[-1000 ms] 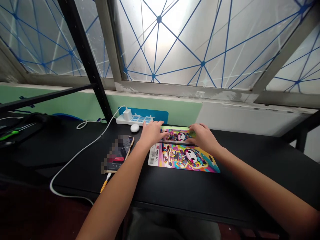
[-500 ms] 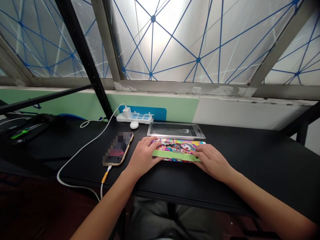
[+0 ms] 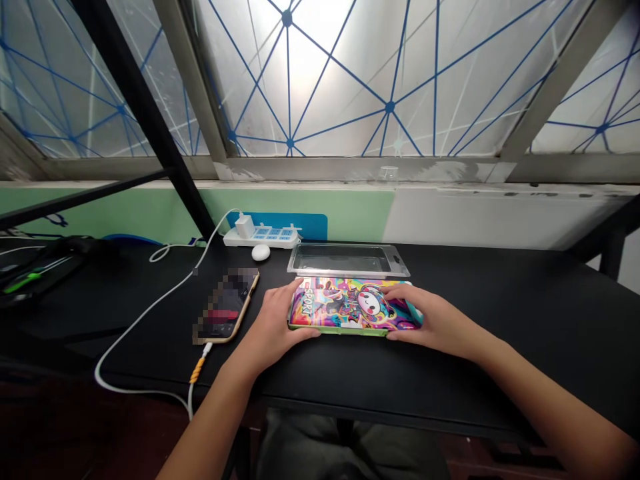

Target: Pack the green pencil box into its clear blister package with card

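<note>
A colourful cartoon-printed pencil box (image 3: 353,305) with a green rim lies on the black desk (image 3: 525,327), its printed lid facing up. My left hand (image 3: 273,325) grips its left end, fingers curled round the edge. My right hand (image 3: 430,321) holds its right end the same way. A clear plastic packaging tray (image 3: 347,259) lies just behind the box, apart from both hands.
A phone (image 3: 226,305) on a charging cable lies left of the box. Behind it sit a white power strip (image 3: 263,235) with a charger and a small white case (image 3: 261,252). Dark gear (image 3: 35,267) fills the far left; a black post (image 3: 145,120) rises there.
Both hands drew the pencil box from the back of the desk toward me, leaving the clear tray behind. It was tipped on edge and now lies flat, lid up. The printed card is gone from sight.
</note>
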`<state>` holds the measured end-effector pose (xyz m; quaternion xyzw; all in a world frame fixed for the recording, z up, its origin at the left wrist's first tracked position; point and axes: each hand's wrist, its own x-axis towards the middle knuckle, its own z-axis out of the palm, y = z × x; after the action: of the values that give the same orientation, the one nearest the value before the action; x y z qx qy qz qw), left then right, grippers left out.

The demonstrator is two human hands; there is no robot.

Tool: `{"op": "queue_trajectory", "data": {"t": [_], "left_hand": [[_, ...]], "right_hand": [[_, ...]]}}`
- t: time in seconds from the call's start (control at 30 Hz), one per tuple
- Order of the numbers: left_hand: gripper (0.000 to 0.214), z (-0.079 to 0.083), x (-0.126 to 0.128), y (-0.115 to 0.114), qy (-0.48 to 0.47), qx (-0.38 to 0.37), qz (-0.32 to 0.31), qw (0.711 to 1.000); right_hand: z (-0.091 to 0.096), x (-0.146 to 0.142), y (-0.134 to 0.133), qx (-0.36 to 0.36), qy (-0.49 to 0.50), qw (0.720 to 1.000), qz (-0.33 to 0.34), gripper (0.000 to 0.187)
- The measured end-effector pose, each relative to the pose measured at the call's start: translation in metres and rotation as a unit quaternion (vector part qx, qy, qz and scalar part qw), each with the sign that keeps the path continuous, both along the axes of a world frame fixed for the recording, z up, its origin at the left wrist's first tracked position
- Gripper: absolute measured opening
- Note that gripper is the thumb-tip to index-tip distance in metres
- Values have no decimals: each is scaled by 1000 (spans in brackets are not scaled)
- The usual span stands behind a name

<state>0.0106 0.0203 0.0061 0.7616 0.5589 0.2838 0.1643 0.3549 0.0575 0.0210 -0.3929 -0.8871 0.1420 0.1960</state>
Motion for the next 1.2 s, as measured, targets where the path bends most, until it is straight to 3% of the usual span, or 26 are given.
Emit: {"op": "queue_trajectory", "data": {"t": [0.17, 0.3, 0.43, 0.53, 0.73, 0.83, 0.9, 1.03, 1.2], "left_hand": [[110, 1, 4, -4, -37, -31, -5, 999], [122, 1, 8, -6, -47, -44, -14, 998], [123, 2, 9, -6, -29, -46, 8, 998], [115, 2, 7, -6, -23, -45, 26, 998], [62, 5, 9, -1, 11, -14, 52, 999], [52, 9, 13, 1, 22, -6, 67, 998], [48, 10, 15, 2, 18, -6, 72, 997], [48, 6, 13, 5, 11, 1, 54, 998], [47, -3, 13, 9, 73, -7, 46, 996]], "right_hand": [[4, 11, 5, -50, 70, 993, -79, 32], [-2, 15, 13, -44, 120, 977, -170, 40], [-7, 12, 15, -39, 142, 967, -208, 40], [-4, 12, 14, -45, 132, 971, -193, 43], [5, 23, 14, -99, 83, 988, -87, 46], [5, 26, 14, -159, 69, 985, -20, 71], [3, 25, 13, -163, 64, 984, -21, 85], [2, 18, 14, -98, 78, 991, -51, 59], [0, 12, 13, -156, 81, 979, -107, 44]]}}
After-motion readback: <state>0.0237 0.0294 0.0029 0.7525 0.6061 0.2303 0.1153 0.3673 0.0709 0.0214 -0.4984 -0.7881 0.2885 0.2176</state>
